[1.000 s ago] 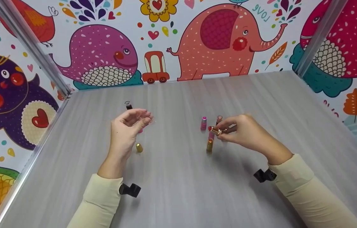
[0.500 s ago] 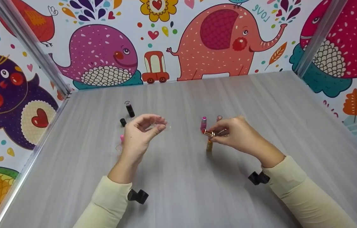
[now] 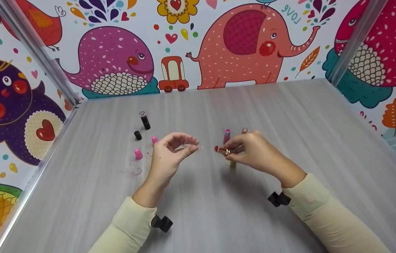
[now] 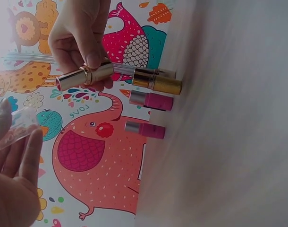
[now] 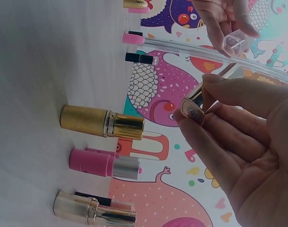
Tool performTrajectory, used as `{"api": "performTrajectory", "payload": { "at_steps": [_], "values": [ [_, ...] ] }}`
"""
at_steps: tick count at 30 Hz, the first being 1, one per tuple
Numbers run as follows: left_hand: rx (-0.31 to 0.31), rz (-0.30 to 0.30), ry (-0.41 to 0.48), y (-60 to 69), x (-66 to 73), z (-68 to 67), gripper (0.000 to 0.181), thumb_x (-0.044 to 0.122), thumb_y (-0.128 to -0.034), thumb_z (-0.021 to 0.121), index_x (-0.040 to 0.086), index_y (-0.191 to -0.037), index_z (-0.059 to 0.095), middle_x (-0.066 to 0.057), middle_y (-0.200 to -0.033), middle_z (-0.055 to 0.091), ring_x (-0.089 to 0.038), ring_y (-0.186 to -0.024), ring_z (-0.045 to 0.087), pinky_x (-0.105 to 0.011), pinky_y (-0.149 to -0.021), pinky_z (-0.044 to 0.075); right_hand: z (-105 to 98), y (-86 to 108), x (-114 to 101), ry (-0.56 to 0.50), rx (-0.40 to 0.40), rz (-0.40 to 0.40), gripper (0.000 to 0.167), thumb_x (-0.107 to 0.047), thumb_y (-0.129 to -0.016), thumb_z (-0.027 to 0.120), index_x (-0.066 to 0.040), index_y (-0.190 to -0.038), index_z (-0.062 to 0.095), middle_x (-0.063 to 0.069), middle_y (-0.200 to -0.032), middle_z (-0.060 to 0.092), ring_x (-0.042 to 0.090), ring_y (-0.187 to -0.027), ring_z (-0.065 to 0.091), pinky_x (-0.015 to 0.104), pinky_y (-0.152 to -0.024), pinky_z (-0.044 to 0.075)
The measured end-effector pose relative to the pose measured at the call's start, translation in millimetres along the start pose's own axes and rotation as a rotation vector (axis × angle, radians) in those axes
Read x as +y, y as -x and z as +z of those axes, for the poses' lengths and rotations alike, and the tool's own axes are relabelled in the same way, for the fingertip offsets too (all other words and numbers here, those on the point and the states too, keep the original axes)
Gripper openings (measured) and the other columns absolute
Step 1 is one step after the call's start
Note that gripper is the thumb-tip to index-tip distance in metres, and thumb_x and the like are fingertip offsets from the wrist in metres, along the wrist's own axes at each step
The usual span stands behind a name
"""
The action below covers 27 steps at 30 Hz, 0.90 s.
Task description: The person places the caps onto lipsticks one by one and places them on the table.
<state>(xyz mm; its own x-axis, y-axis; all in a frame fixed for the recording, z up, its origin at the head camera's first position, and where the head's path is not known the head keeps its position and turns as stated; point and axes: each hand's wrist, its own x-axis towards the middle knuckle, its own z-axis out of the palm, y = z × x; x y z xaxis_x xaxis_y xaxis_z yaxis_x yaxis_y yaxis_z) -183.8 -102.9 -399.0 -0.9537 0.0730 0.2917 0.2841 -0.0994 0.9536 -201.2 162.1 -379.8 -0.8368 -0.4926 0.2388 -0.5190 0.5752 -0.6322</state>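
My left hand (image 3: 171, 154) pinches a clear plastic cap (image 5: 236, 43) between thumb and fingertips. My right hand (image 3: 259, 154) grips a gold lipstick (image 4: 85, 77) by its base. The lipstick tilts, its red tip (image 3: 216, 149) pointing left toward the cap, with a gap between them. Below the right hand several lipsticks stand upright: an all-gold one (image 5: 94, 122), pink ones with silver collars (image 4: 156, 100) and another gold one (image 5: 78, 208). In the head view the right hand partly hides this group.
Left of the hands a black tube with a clear top (image 3: 145, 121) stands by a small black cap (image 3: 138, 135). Two pink caps (image 3: 138, 154) and a clear cap (image 3: 135, 167) are nearer me. Cartoon-printed walls (image 3: 177, 38) with metal posts (image 3: 356, 45) enclose the grey table (image 3: 198, 218).
My left hand has moved right and slightly toward me with the clear cap. My right hand has shifted left with the lipstick, so the gap between the hands has narrowed.
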Motion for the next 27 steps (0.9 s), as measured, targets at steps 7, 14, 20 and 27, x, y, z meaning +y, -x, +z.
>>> {"api": "performTrajectory", "payload": {
  "at_steps": [7, 14, 20, 27],
  "values": [
    [-0.023, -0.010, 0.019, 3.5, -1.9, 8.0, 0.027, -0.006, -0.0843, 0.087, -0.003, -0.108, 0.073, -0.015, -0.106, 0.078, -0.026, -0.103, 0.077, -0.040, -0.094, 0.062, 3, -3.0, -5, -0.027, -0.024, -0.003, 0.017, -0.002, -0.087, 0.087, -0.005, -0.103, 0.083, 0.002, -0.094, 0.081, 0.014, -0.087, 0.079, 0.048, -0.095, 0.061],
    [-0.035, -0.017, 0.037, 4.7, -4.8, 11.6, 0.028, -0.006, -0.0837, 0.087, -0.004, -0.108, 0.072, -0.015, -0.107, 0.078, -0.026, -0.103, 0.077, -0.040, -0.094, 0.062, 7, -5.6, -8, -0.037, -0.040, -0.047, 0.015, -0.001, -0.088, 0.086, -0.005, -0.103, 0.083, 0.003, -0.094, 0.081, 0.015, -0.087, 0.079, 0.041, -0.079, 0.066],
    [-0.037, -0.015, 0.034, 6.3, -5.7, 13.4, 0.029, -0.004, -0.0837, 0.088, -0.004, -0.108, 0.073, -0.015, -0.107, 0.078, -0.025, -0.104, 0.077, -0.039, -0.094, 0.062, 9, -7.8, -14, -0.021, -0.046, -0.032, 0.018, -0.005, -0.087, 0.088, -0.008, -0.105, 0.084, -0.001, -0.093, 0.082, 0.012, -0.088, 0.079, 0.074, -0.122, 0.020],
    [-0.046, -0.020, 0.049, 7.1, -8.1, 15.2, 0.029, -0.002, -0.0839, 0.088, -0.005, -0.108, 0.072, -0.015, -0.106, 0.078, -0.023, -0.102, 0.076, -0.039, -0.094, 0.062, 11, -10.3, -20, 0.002, -0.042, -0.019, 0.019, -0.006, -0.088, 0.088, -0.009, -0.106, 0.084, -0.004, -0.094, 0.082, 0.012, -0.093, 0.079, 0.082, -0.120, 0.001]
  ]
}}
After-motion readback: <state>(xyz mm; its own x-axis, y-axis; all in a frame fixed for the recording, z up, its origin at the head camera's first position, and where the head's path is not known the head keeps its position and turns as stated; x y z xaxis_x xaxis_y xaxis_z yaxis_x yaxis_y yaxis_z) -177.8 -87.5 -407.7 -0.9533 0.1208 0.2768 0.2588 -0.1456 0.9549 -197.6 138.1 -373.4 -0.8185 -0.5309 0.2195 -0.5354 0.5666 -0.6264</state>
